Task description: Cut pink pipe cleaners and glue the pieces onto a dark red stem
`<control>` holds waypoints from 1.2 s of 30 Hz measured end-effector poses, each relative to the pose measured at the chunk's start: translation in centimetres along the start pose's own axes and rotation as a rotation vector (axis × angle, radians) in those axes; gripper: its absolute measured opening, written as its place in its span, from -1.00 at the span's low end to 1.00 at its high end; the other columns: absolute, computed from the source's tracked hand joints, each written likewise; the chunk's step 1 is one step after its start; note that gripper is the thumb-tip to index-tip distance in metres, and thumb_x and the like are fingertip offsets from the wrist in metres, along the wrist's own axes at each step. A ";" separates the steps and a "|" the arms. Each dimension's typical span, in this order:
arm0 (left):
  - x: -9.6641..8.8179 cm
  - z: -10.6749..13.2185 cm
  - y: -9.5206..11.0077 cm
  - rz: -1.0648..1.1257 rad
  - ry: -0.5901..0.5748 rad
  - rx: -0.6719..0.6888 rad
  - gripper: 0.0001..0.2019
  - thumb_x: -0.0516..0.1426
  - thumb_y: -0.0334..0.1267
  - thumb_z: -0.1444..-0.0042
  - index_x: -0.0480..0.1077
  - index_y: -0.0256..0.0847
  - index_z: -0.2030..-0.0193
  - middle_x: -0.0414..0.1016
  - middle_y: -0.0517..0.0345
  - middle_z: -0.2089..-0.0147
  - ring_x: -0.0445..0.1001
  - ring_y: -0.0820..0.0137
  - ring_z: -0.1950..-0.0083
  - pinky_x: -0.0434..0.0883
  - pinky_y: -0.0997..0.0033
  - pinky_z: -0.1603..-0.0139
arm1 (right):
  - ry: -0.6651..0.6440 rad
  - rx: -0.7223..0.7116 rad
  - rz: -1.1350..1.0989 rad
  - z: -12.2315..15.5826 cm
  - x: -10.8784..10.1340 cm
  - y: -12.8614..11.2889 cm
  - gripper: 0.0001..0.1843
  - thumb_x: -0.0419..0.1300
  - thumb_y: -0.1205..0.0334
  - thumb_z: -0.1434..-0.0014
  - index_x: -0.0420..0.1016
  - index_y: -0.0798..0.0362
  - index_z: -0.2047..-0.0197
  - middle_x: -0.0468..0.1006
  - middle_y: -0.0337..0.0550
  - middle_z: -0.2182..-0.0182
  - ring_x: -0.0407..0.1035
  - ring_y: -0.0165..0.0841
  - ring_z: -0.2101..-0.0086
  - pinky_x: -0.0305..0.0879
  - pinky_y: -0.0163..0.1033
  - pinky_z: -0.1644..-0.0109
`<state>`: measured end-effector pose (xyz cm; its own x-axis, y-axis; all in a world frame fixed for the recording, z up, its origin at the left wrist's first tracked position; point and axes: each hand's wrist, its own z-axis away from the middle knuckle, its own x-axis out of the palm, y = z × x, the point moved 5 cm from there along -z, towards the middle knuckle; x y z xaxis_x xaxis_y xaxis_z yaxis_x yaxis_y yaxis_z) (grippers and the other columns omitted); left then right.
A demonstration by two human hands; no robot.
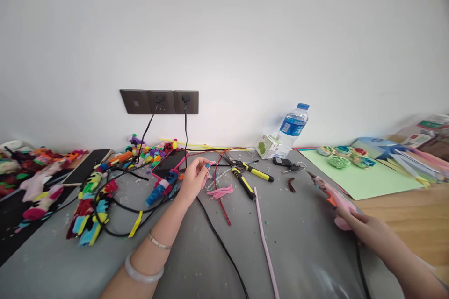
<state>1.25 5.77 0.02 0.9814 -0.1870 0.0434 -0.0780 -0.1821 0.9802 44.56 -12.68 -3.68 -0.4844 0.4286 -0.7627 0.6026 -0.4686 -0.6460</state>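
Observation:
My left hand [195,178] reaches forward over the grey table [298,243], its fingertips pinched on a small blue and pink piece [208,165]. Just right of it lie pink pipe-cleaner bits [220,191] and yellow-handled pliers [249,175]. My right hand [365,226] rests at the right on the table, closed round a pink glue gun [331,196] whose nozzle points left and away. A long pink pipe cleaner [264,238] lies between my two arms.
Colourful pipe-cleaner figures [91,205] and a pink-cased phone [169,162] lie at the left among black cables [217,238] that run to wall sockets [159,101]. At the back stand a water bottle [293,128] and a small carton [267,145]; keys [288,163], green paper [372,180].

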 end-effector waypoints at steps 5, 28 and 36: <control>0.4 0.0 -0.1 0.021 -0.039 0.001 -0.74 0.23 -0.10 -0.04 0.32 -0.21 0.29 0.35 0.27 0.40 0.35 0.56 0.51 0.34 0.53 0.46 | 0.023 0.129 -0.458 3.6 0.3 -3.9 -0.71 0.22 -0.13 -0.05 0.48 -0.11 0.48 0.54 0.08 0.44 0.42 -0.19 0.50 0.38 -0.06 0.44; -0.3 -0.1 -0.2 -0.132 -0.015 0.098 -0.89 0.16 -0.24 -0.10 0.30 -0.18 0.32 0.33 0.25 0.40 0.38 0.47 0.39 0.34 0.52 0.35 | -0.754 -0.360 -1.068 0.0 14.3 -22.8 -0.64 0.22 -0.15 -0.18 0.45 0.00 0.32 0.08 -0.43 0.74 -0.10 -0.48 0.70 -0.13 -0.26 0.59; -0.4 0.3 1.3 -0.460 -0.013 0.242 -0.87 0.11 -0.25 -0.18 0.24 -0.15 0.37 0.31 0.28 0.44 0.32 0.48 0.43 0.27 0.52 0.37 | -0.793 -0.541 -0.775 0.4 13.1 -22.8 -0.49 0.10 -0.26 -0.24 0.41 0.07 0.33 0.18 -0.38 0.75 -0.01 -0.49 0.69 -0.11 -0.29 0.58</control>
<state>0.66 5.32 1.23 0.9214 -0.0468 -0.3858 0.3215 -0.4661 0.8243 24.15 3.32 1.06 -0.9678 -0.2242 -0.1141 0.0787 0.1611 -0.9838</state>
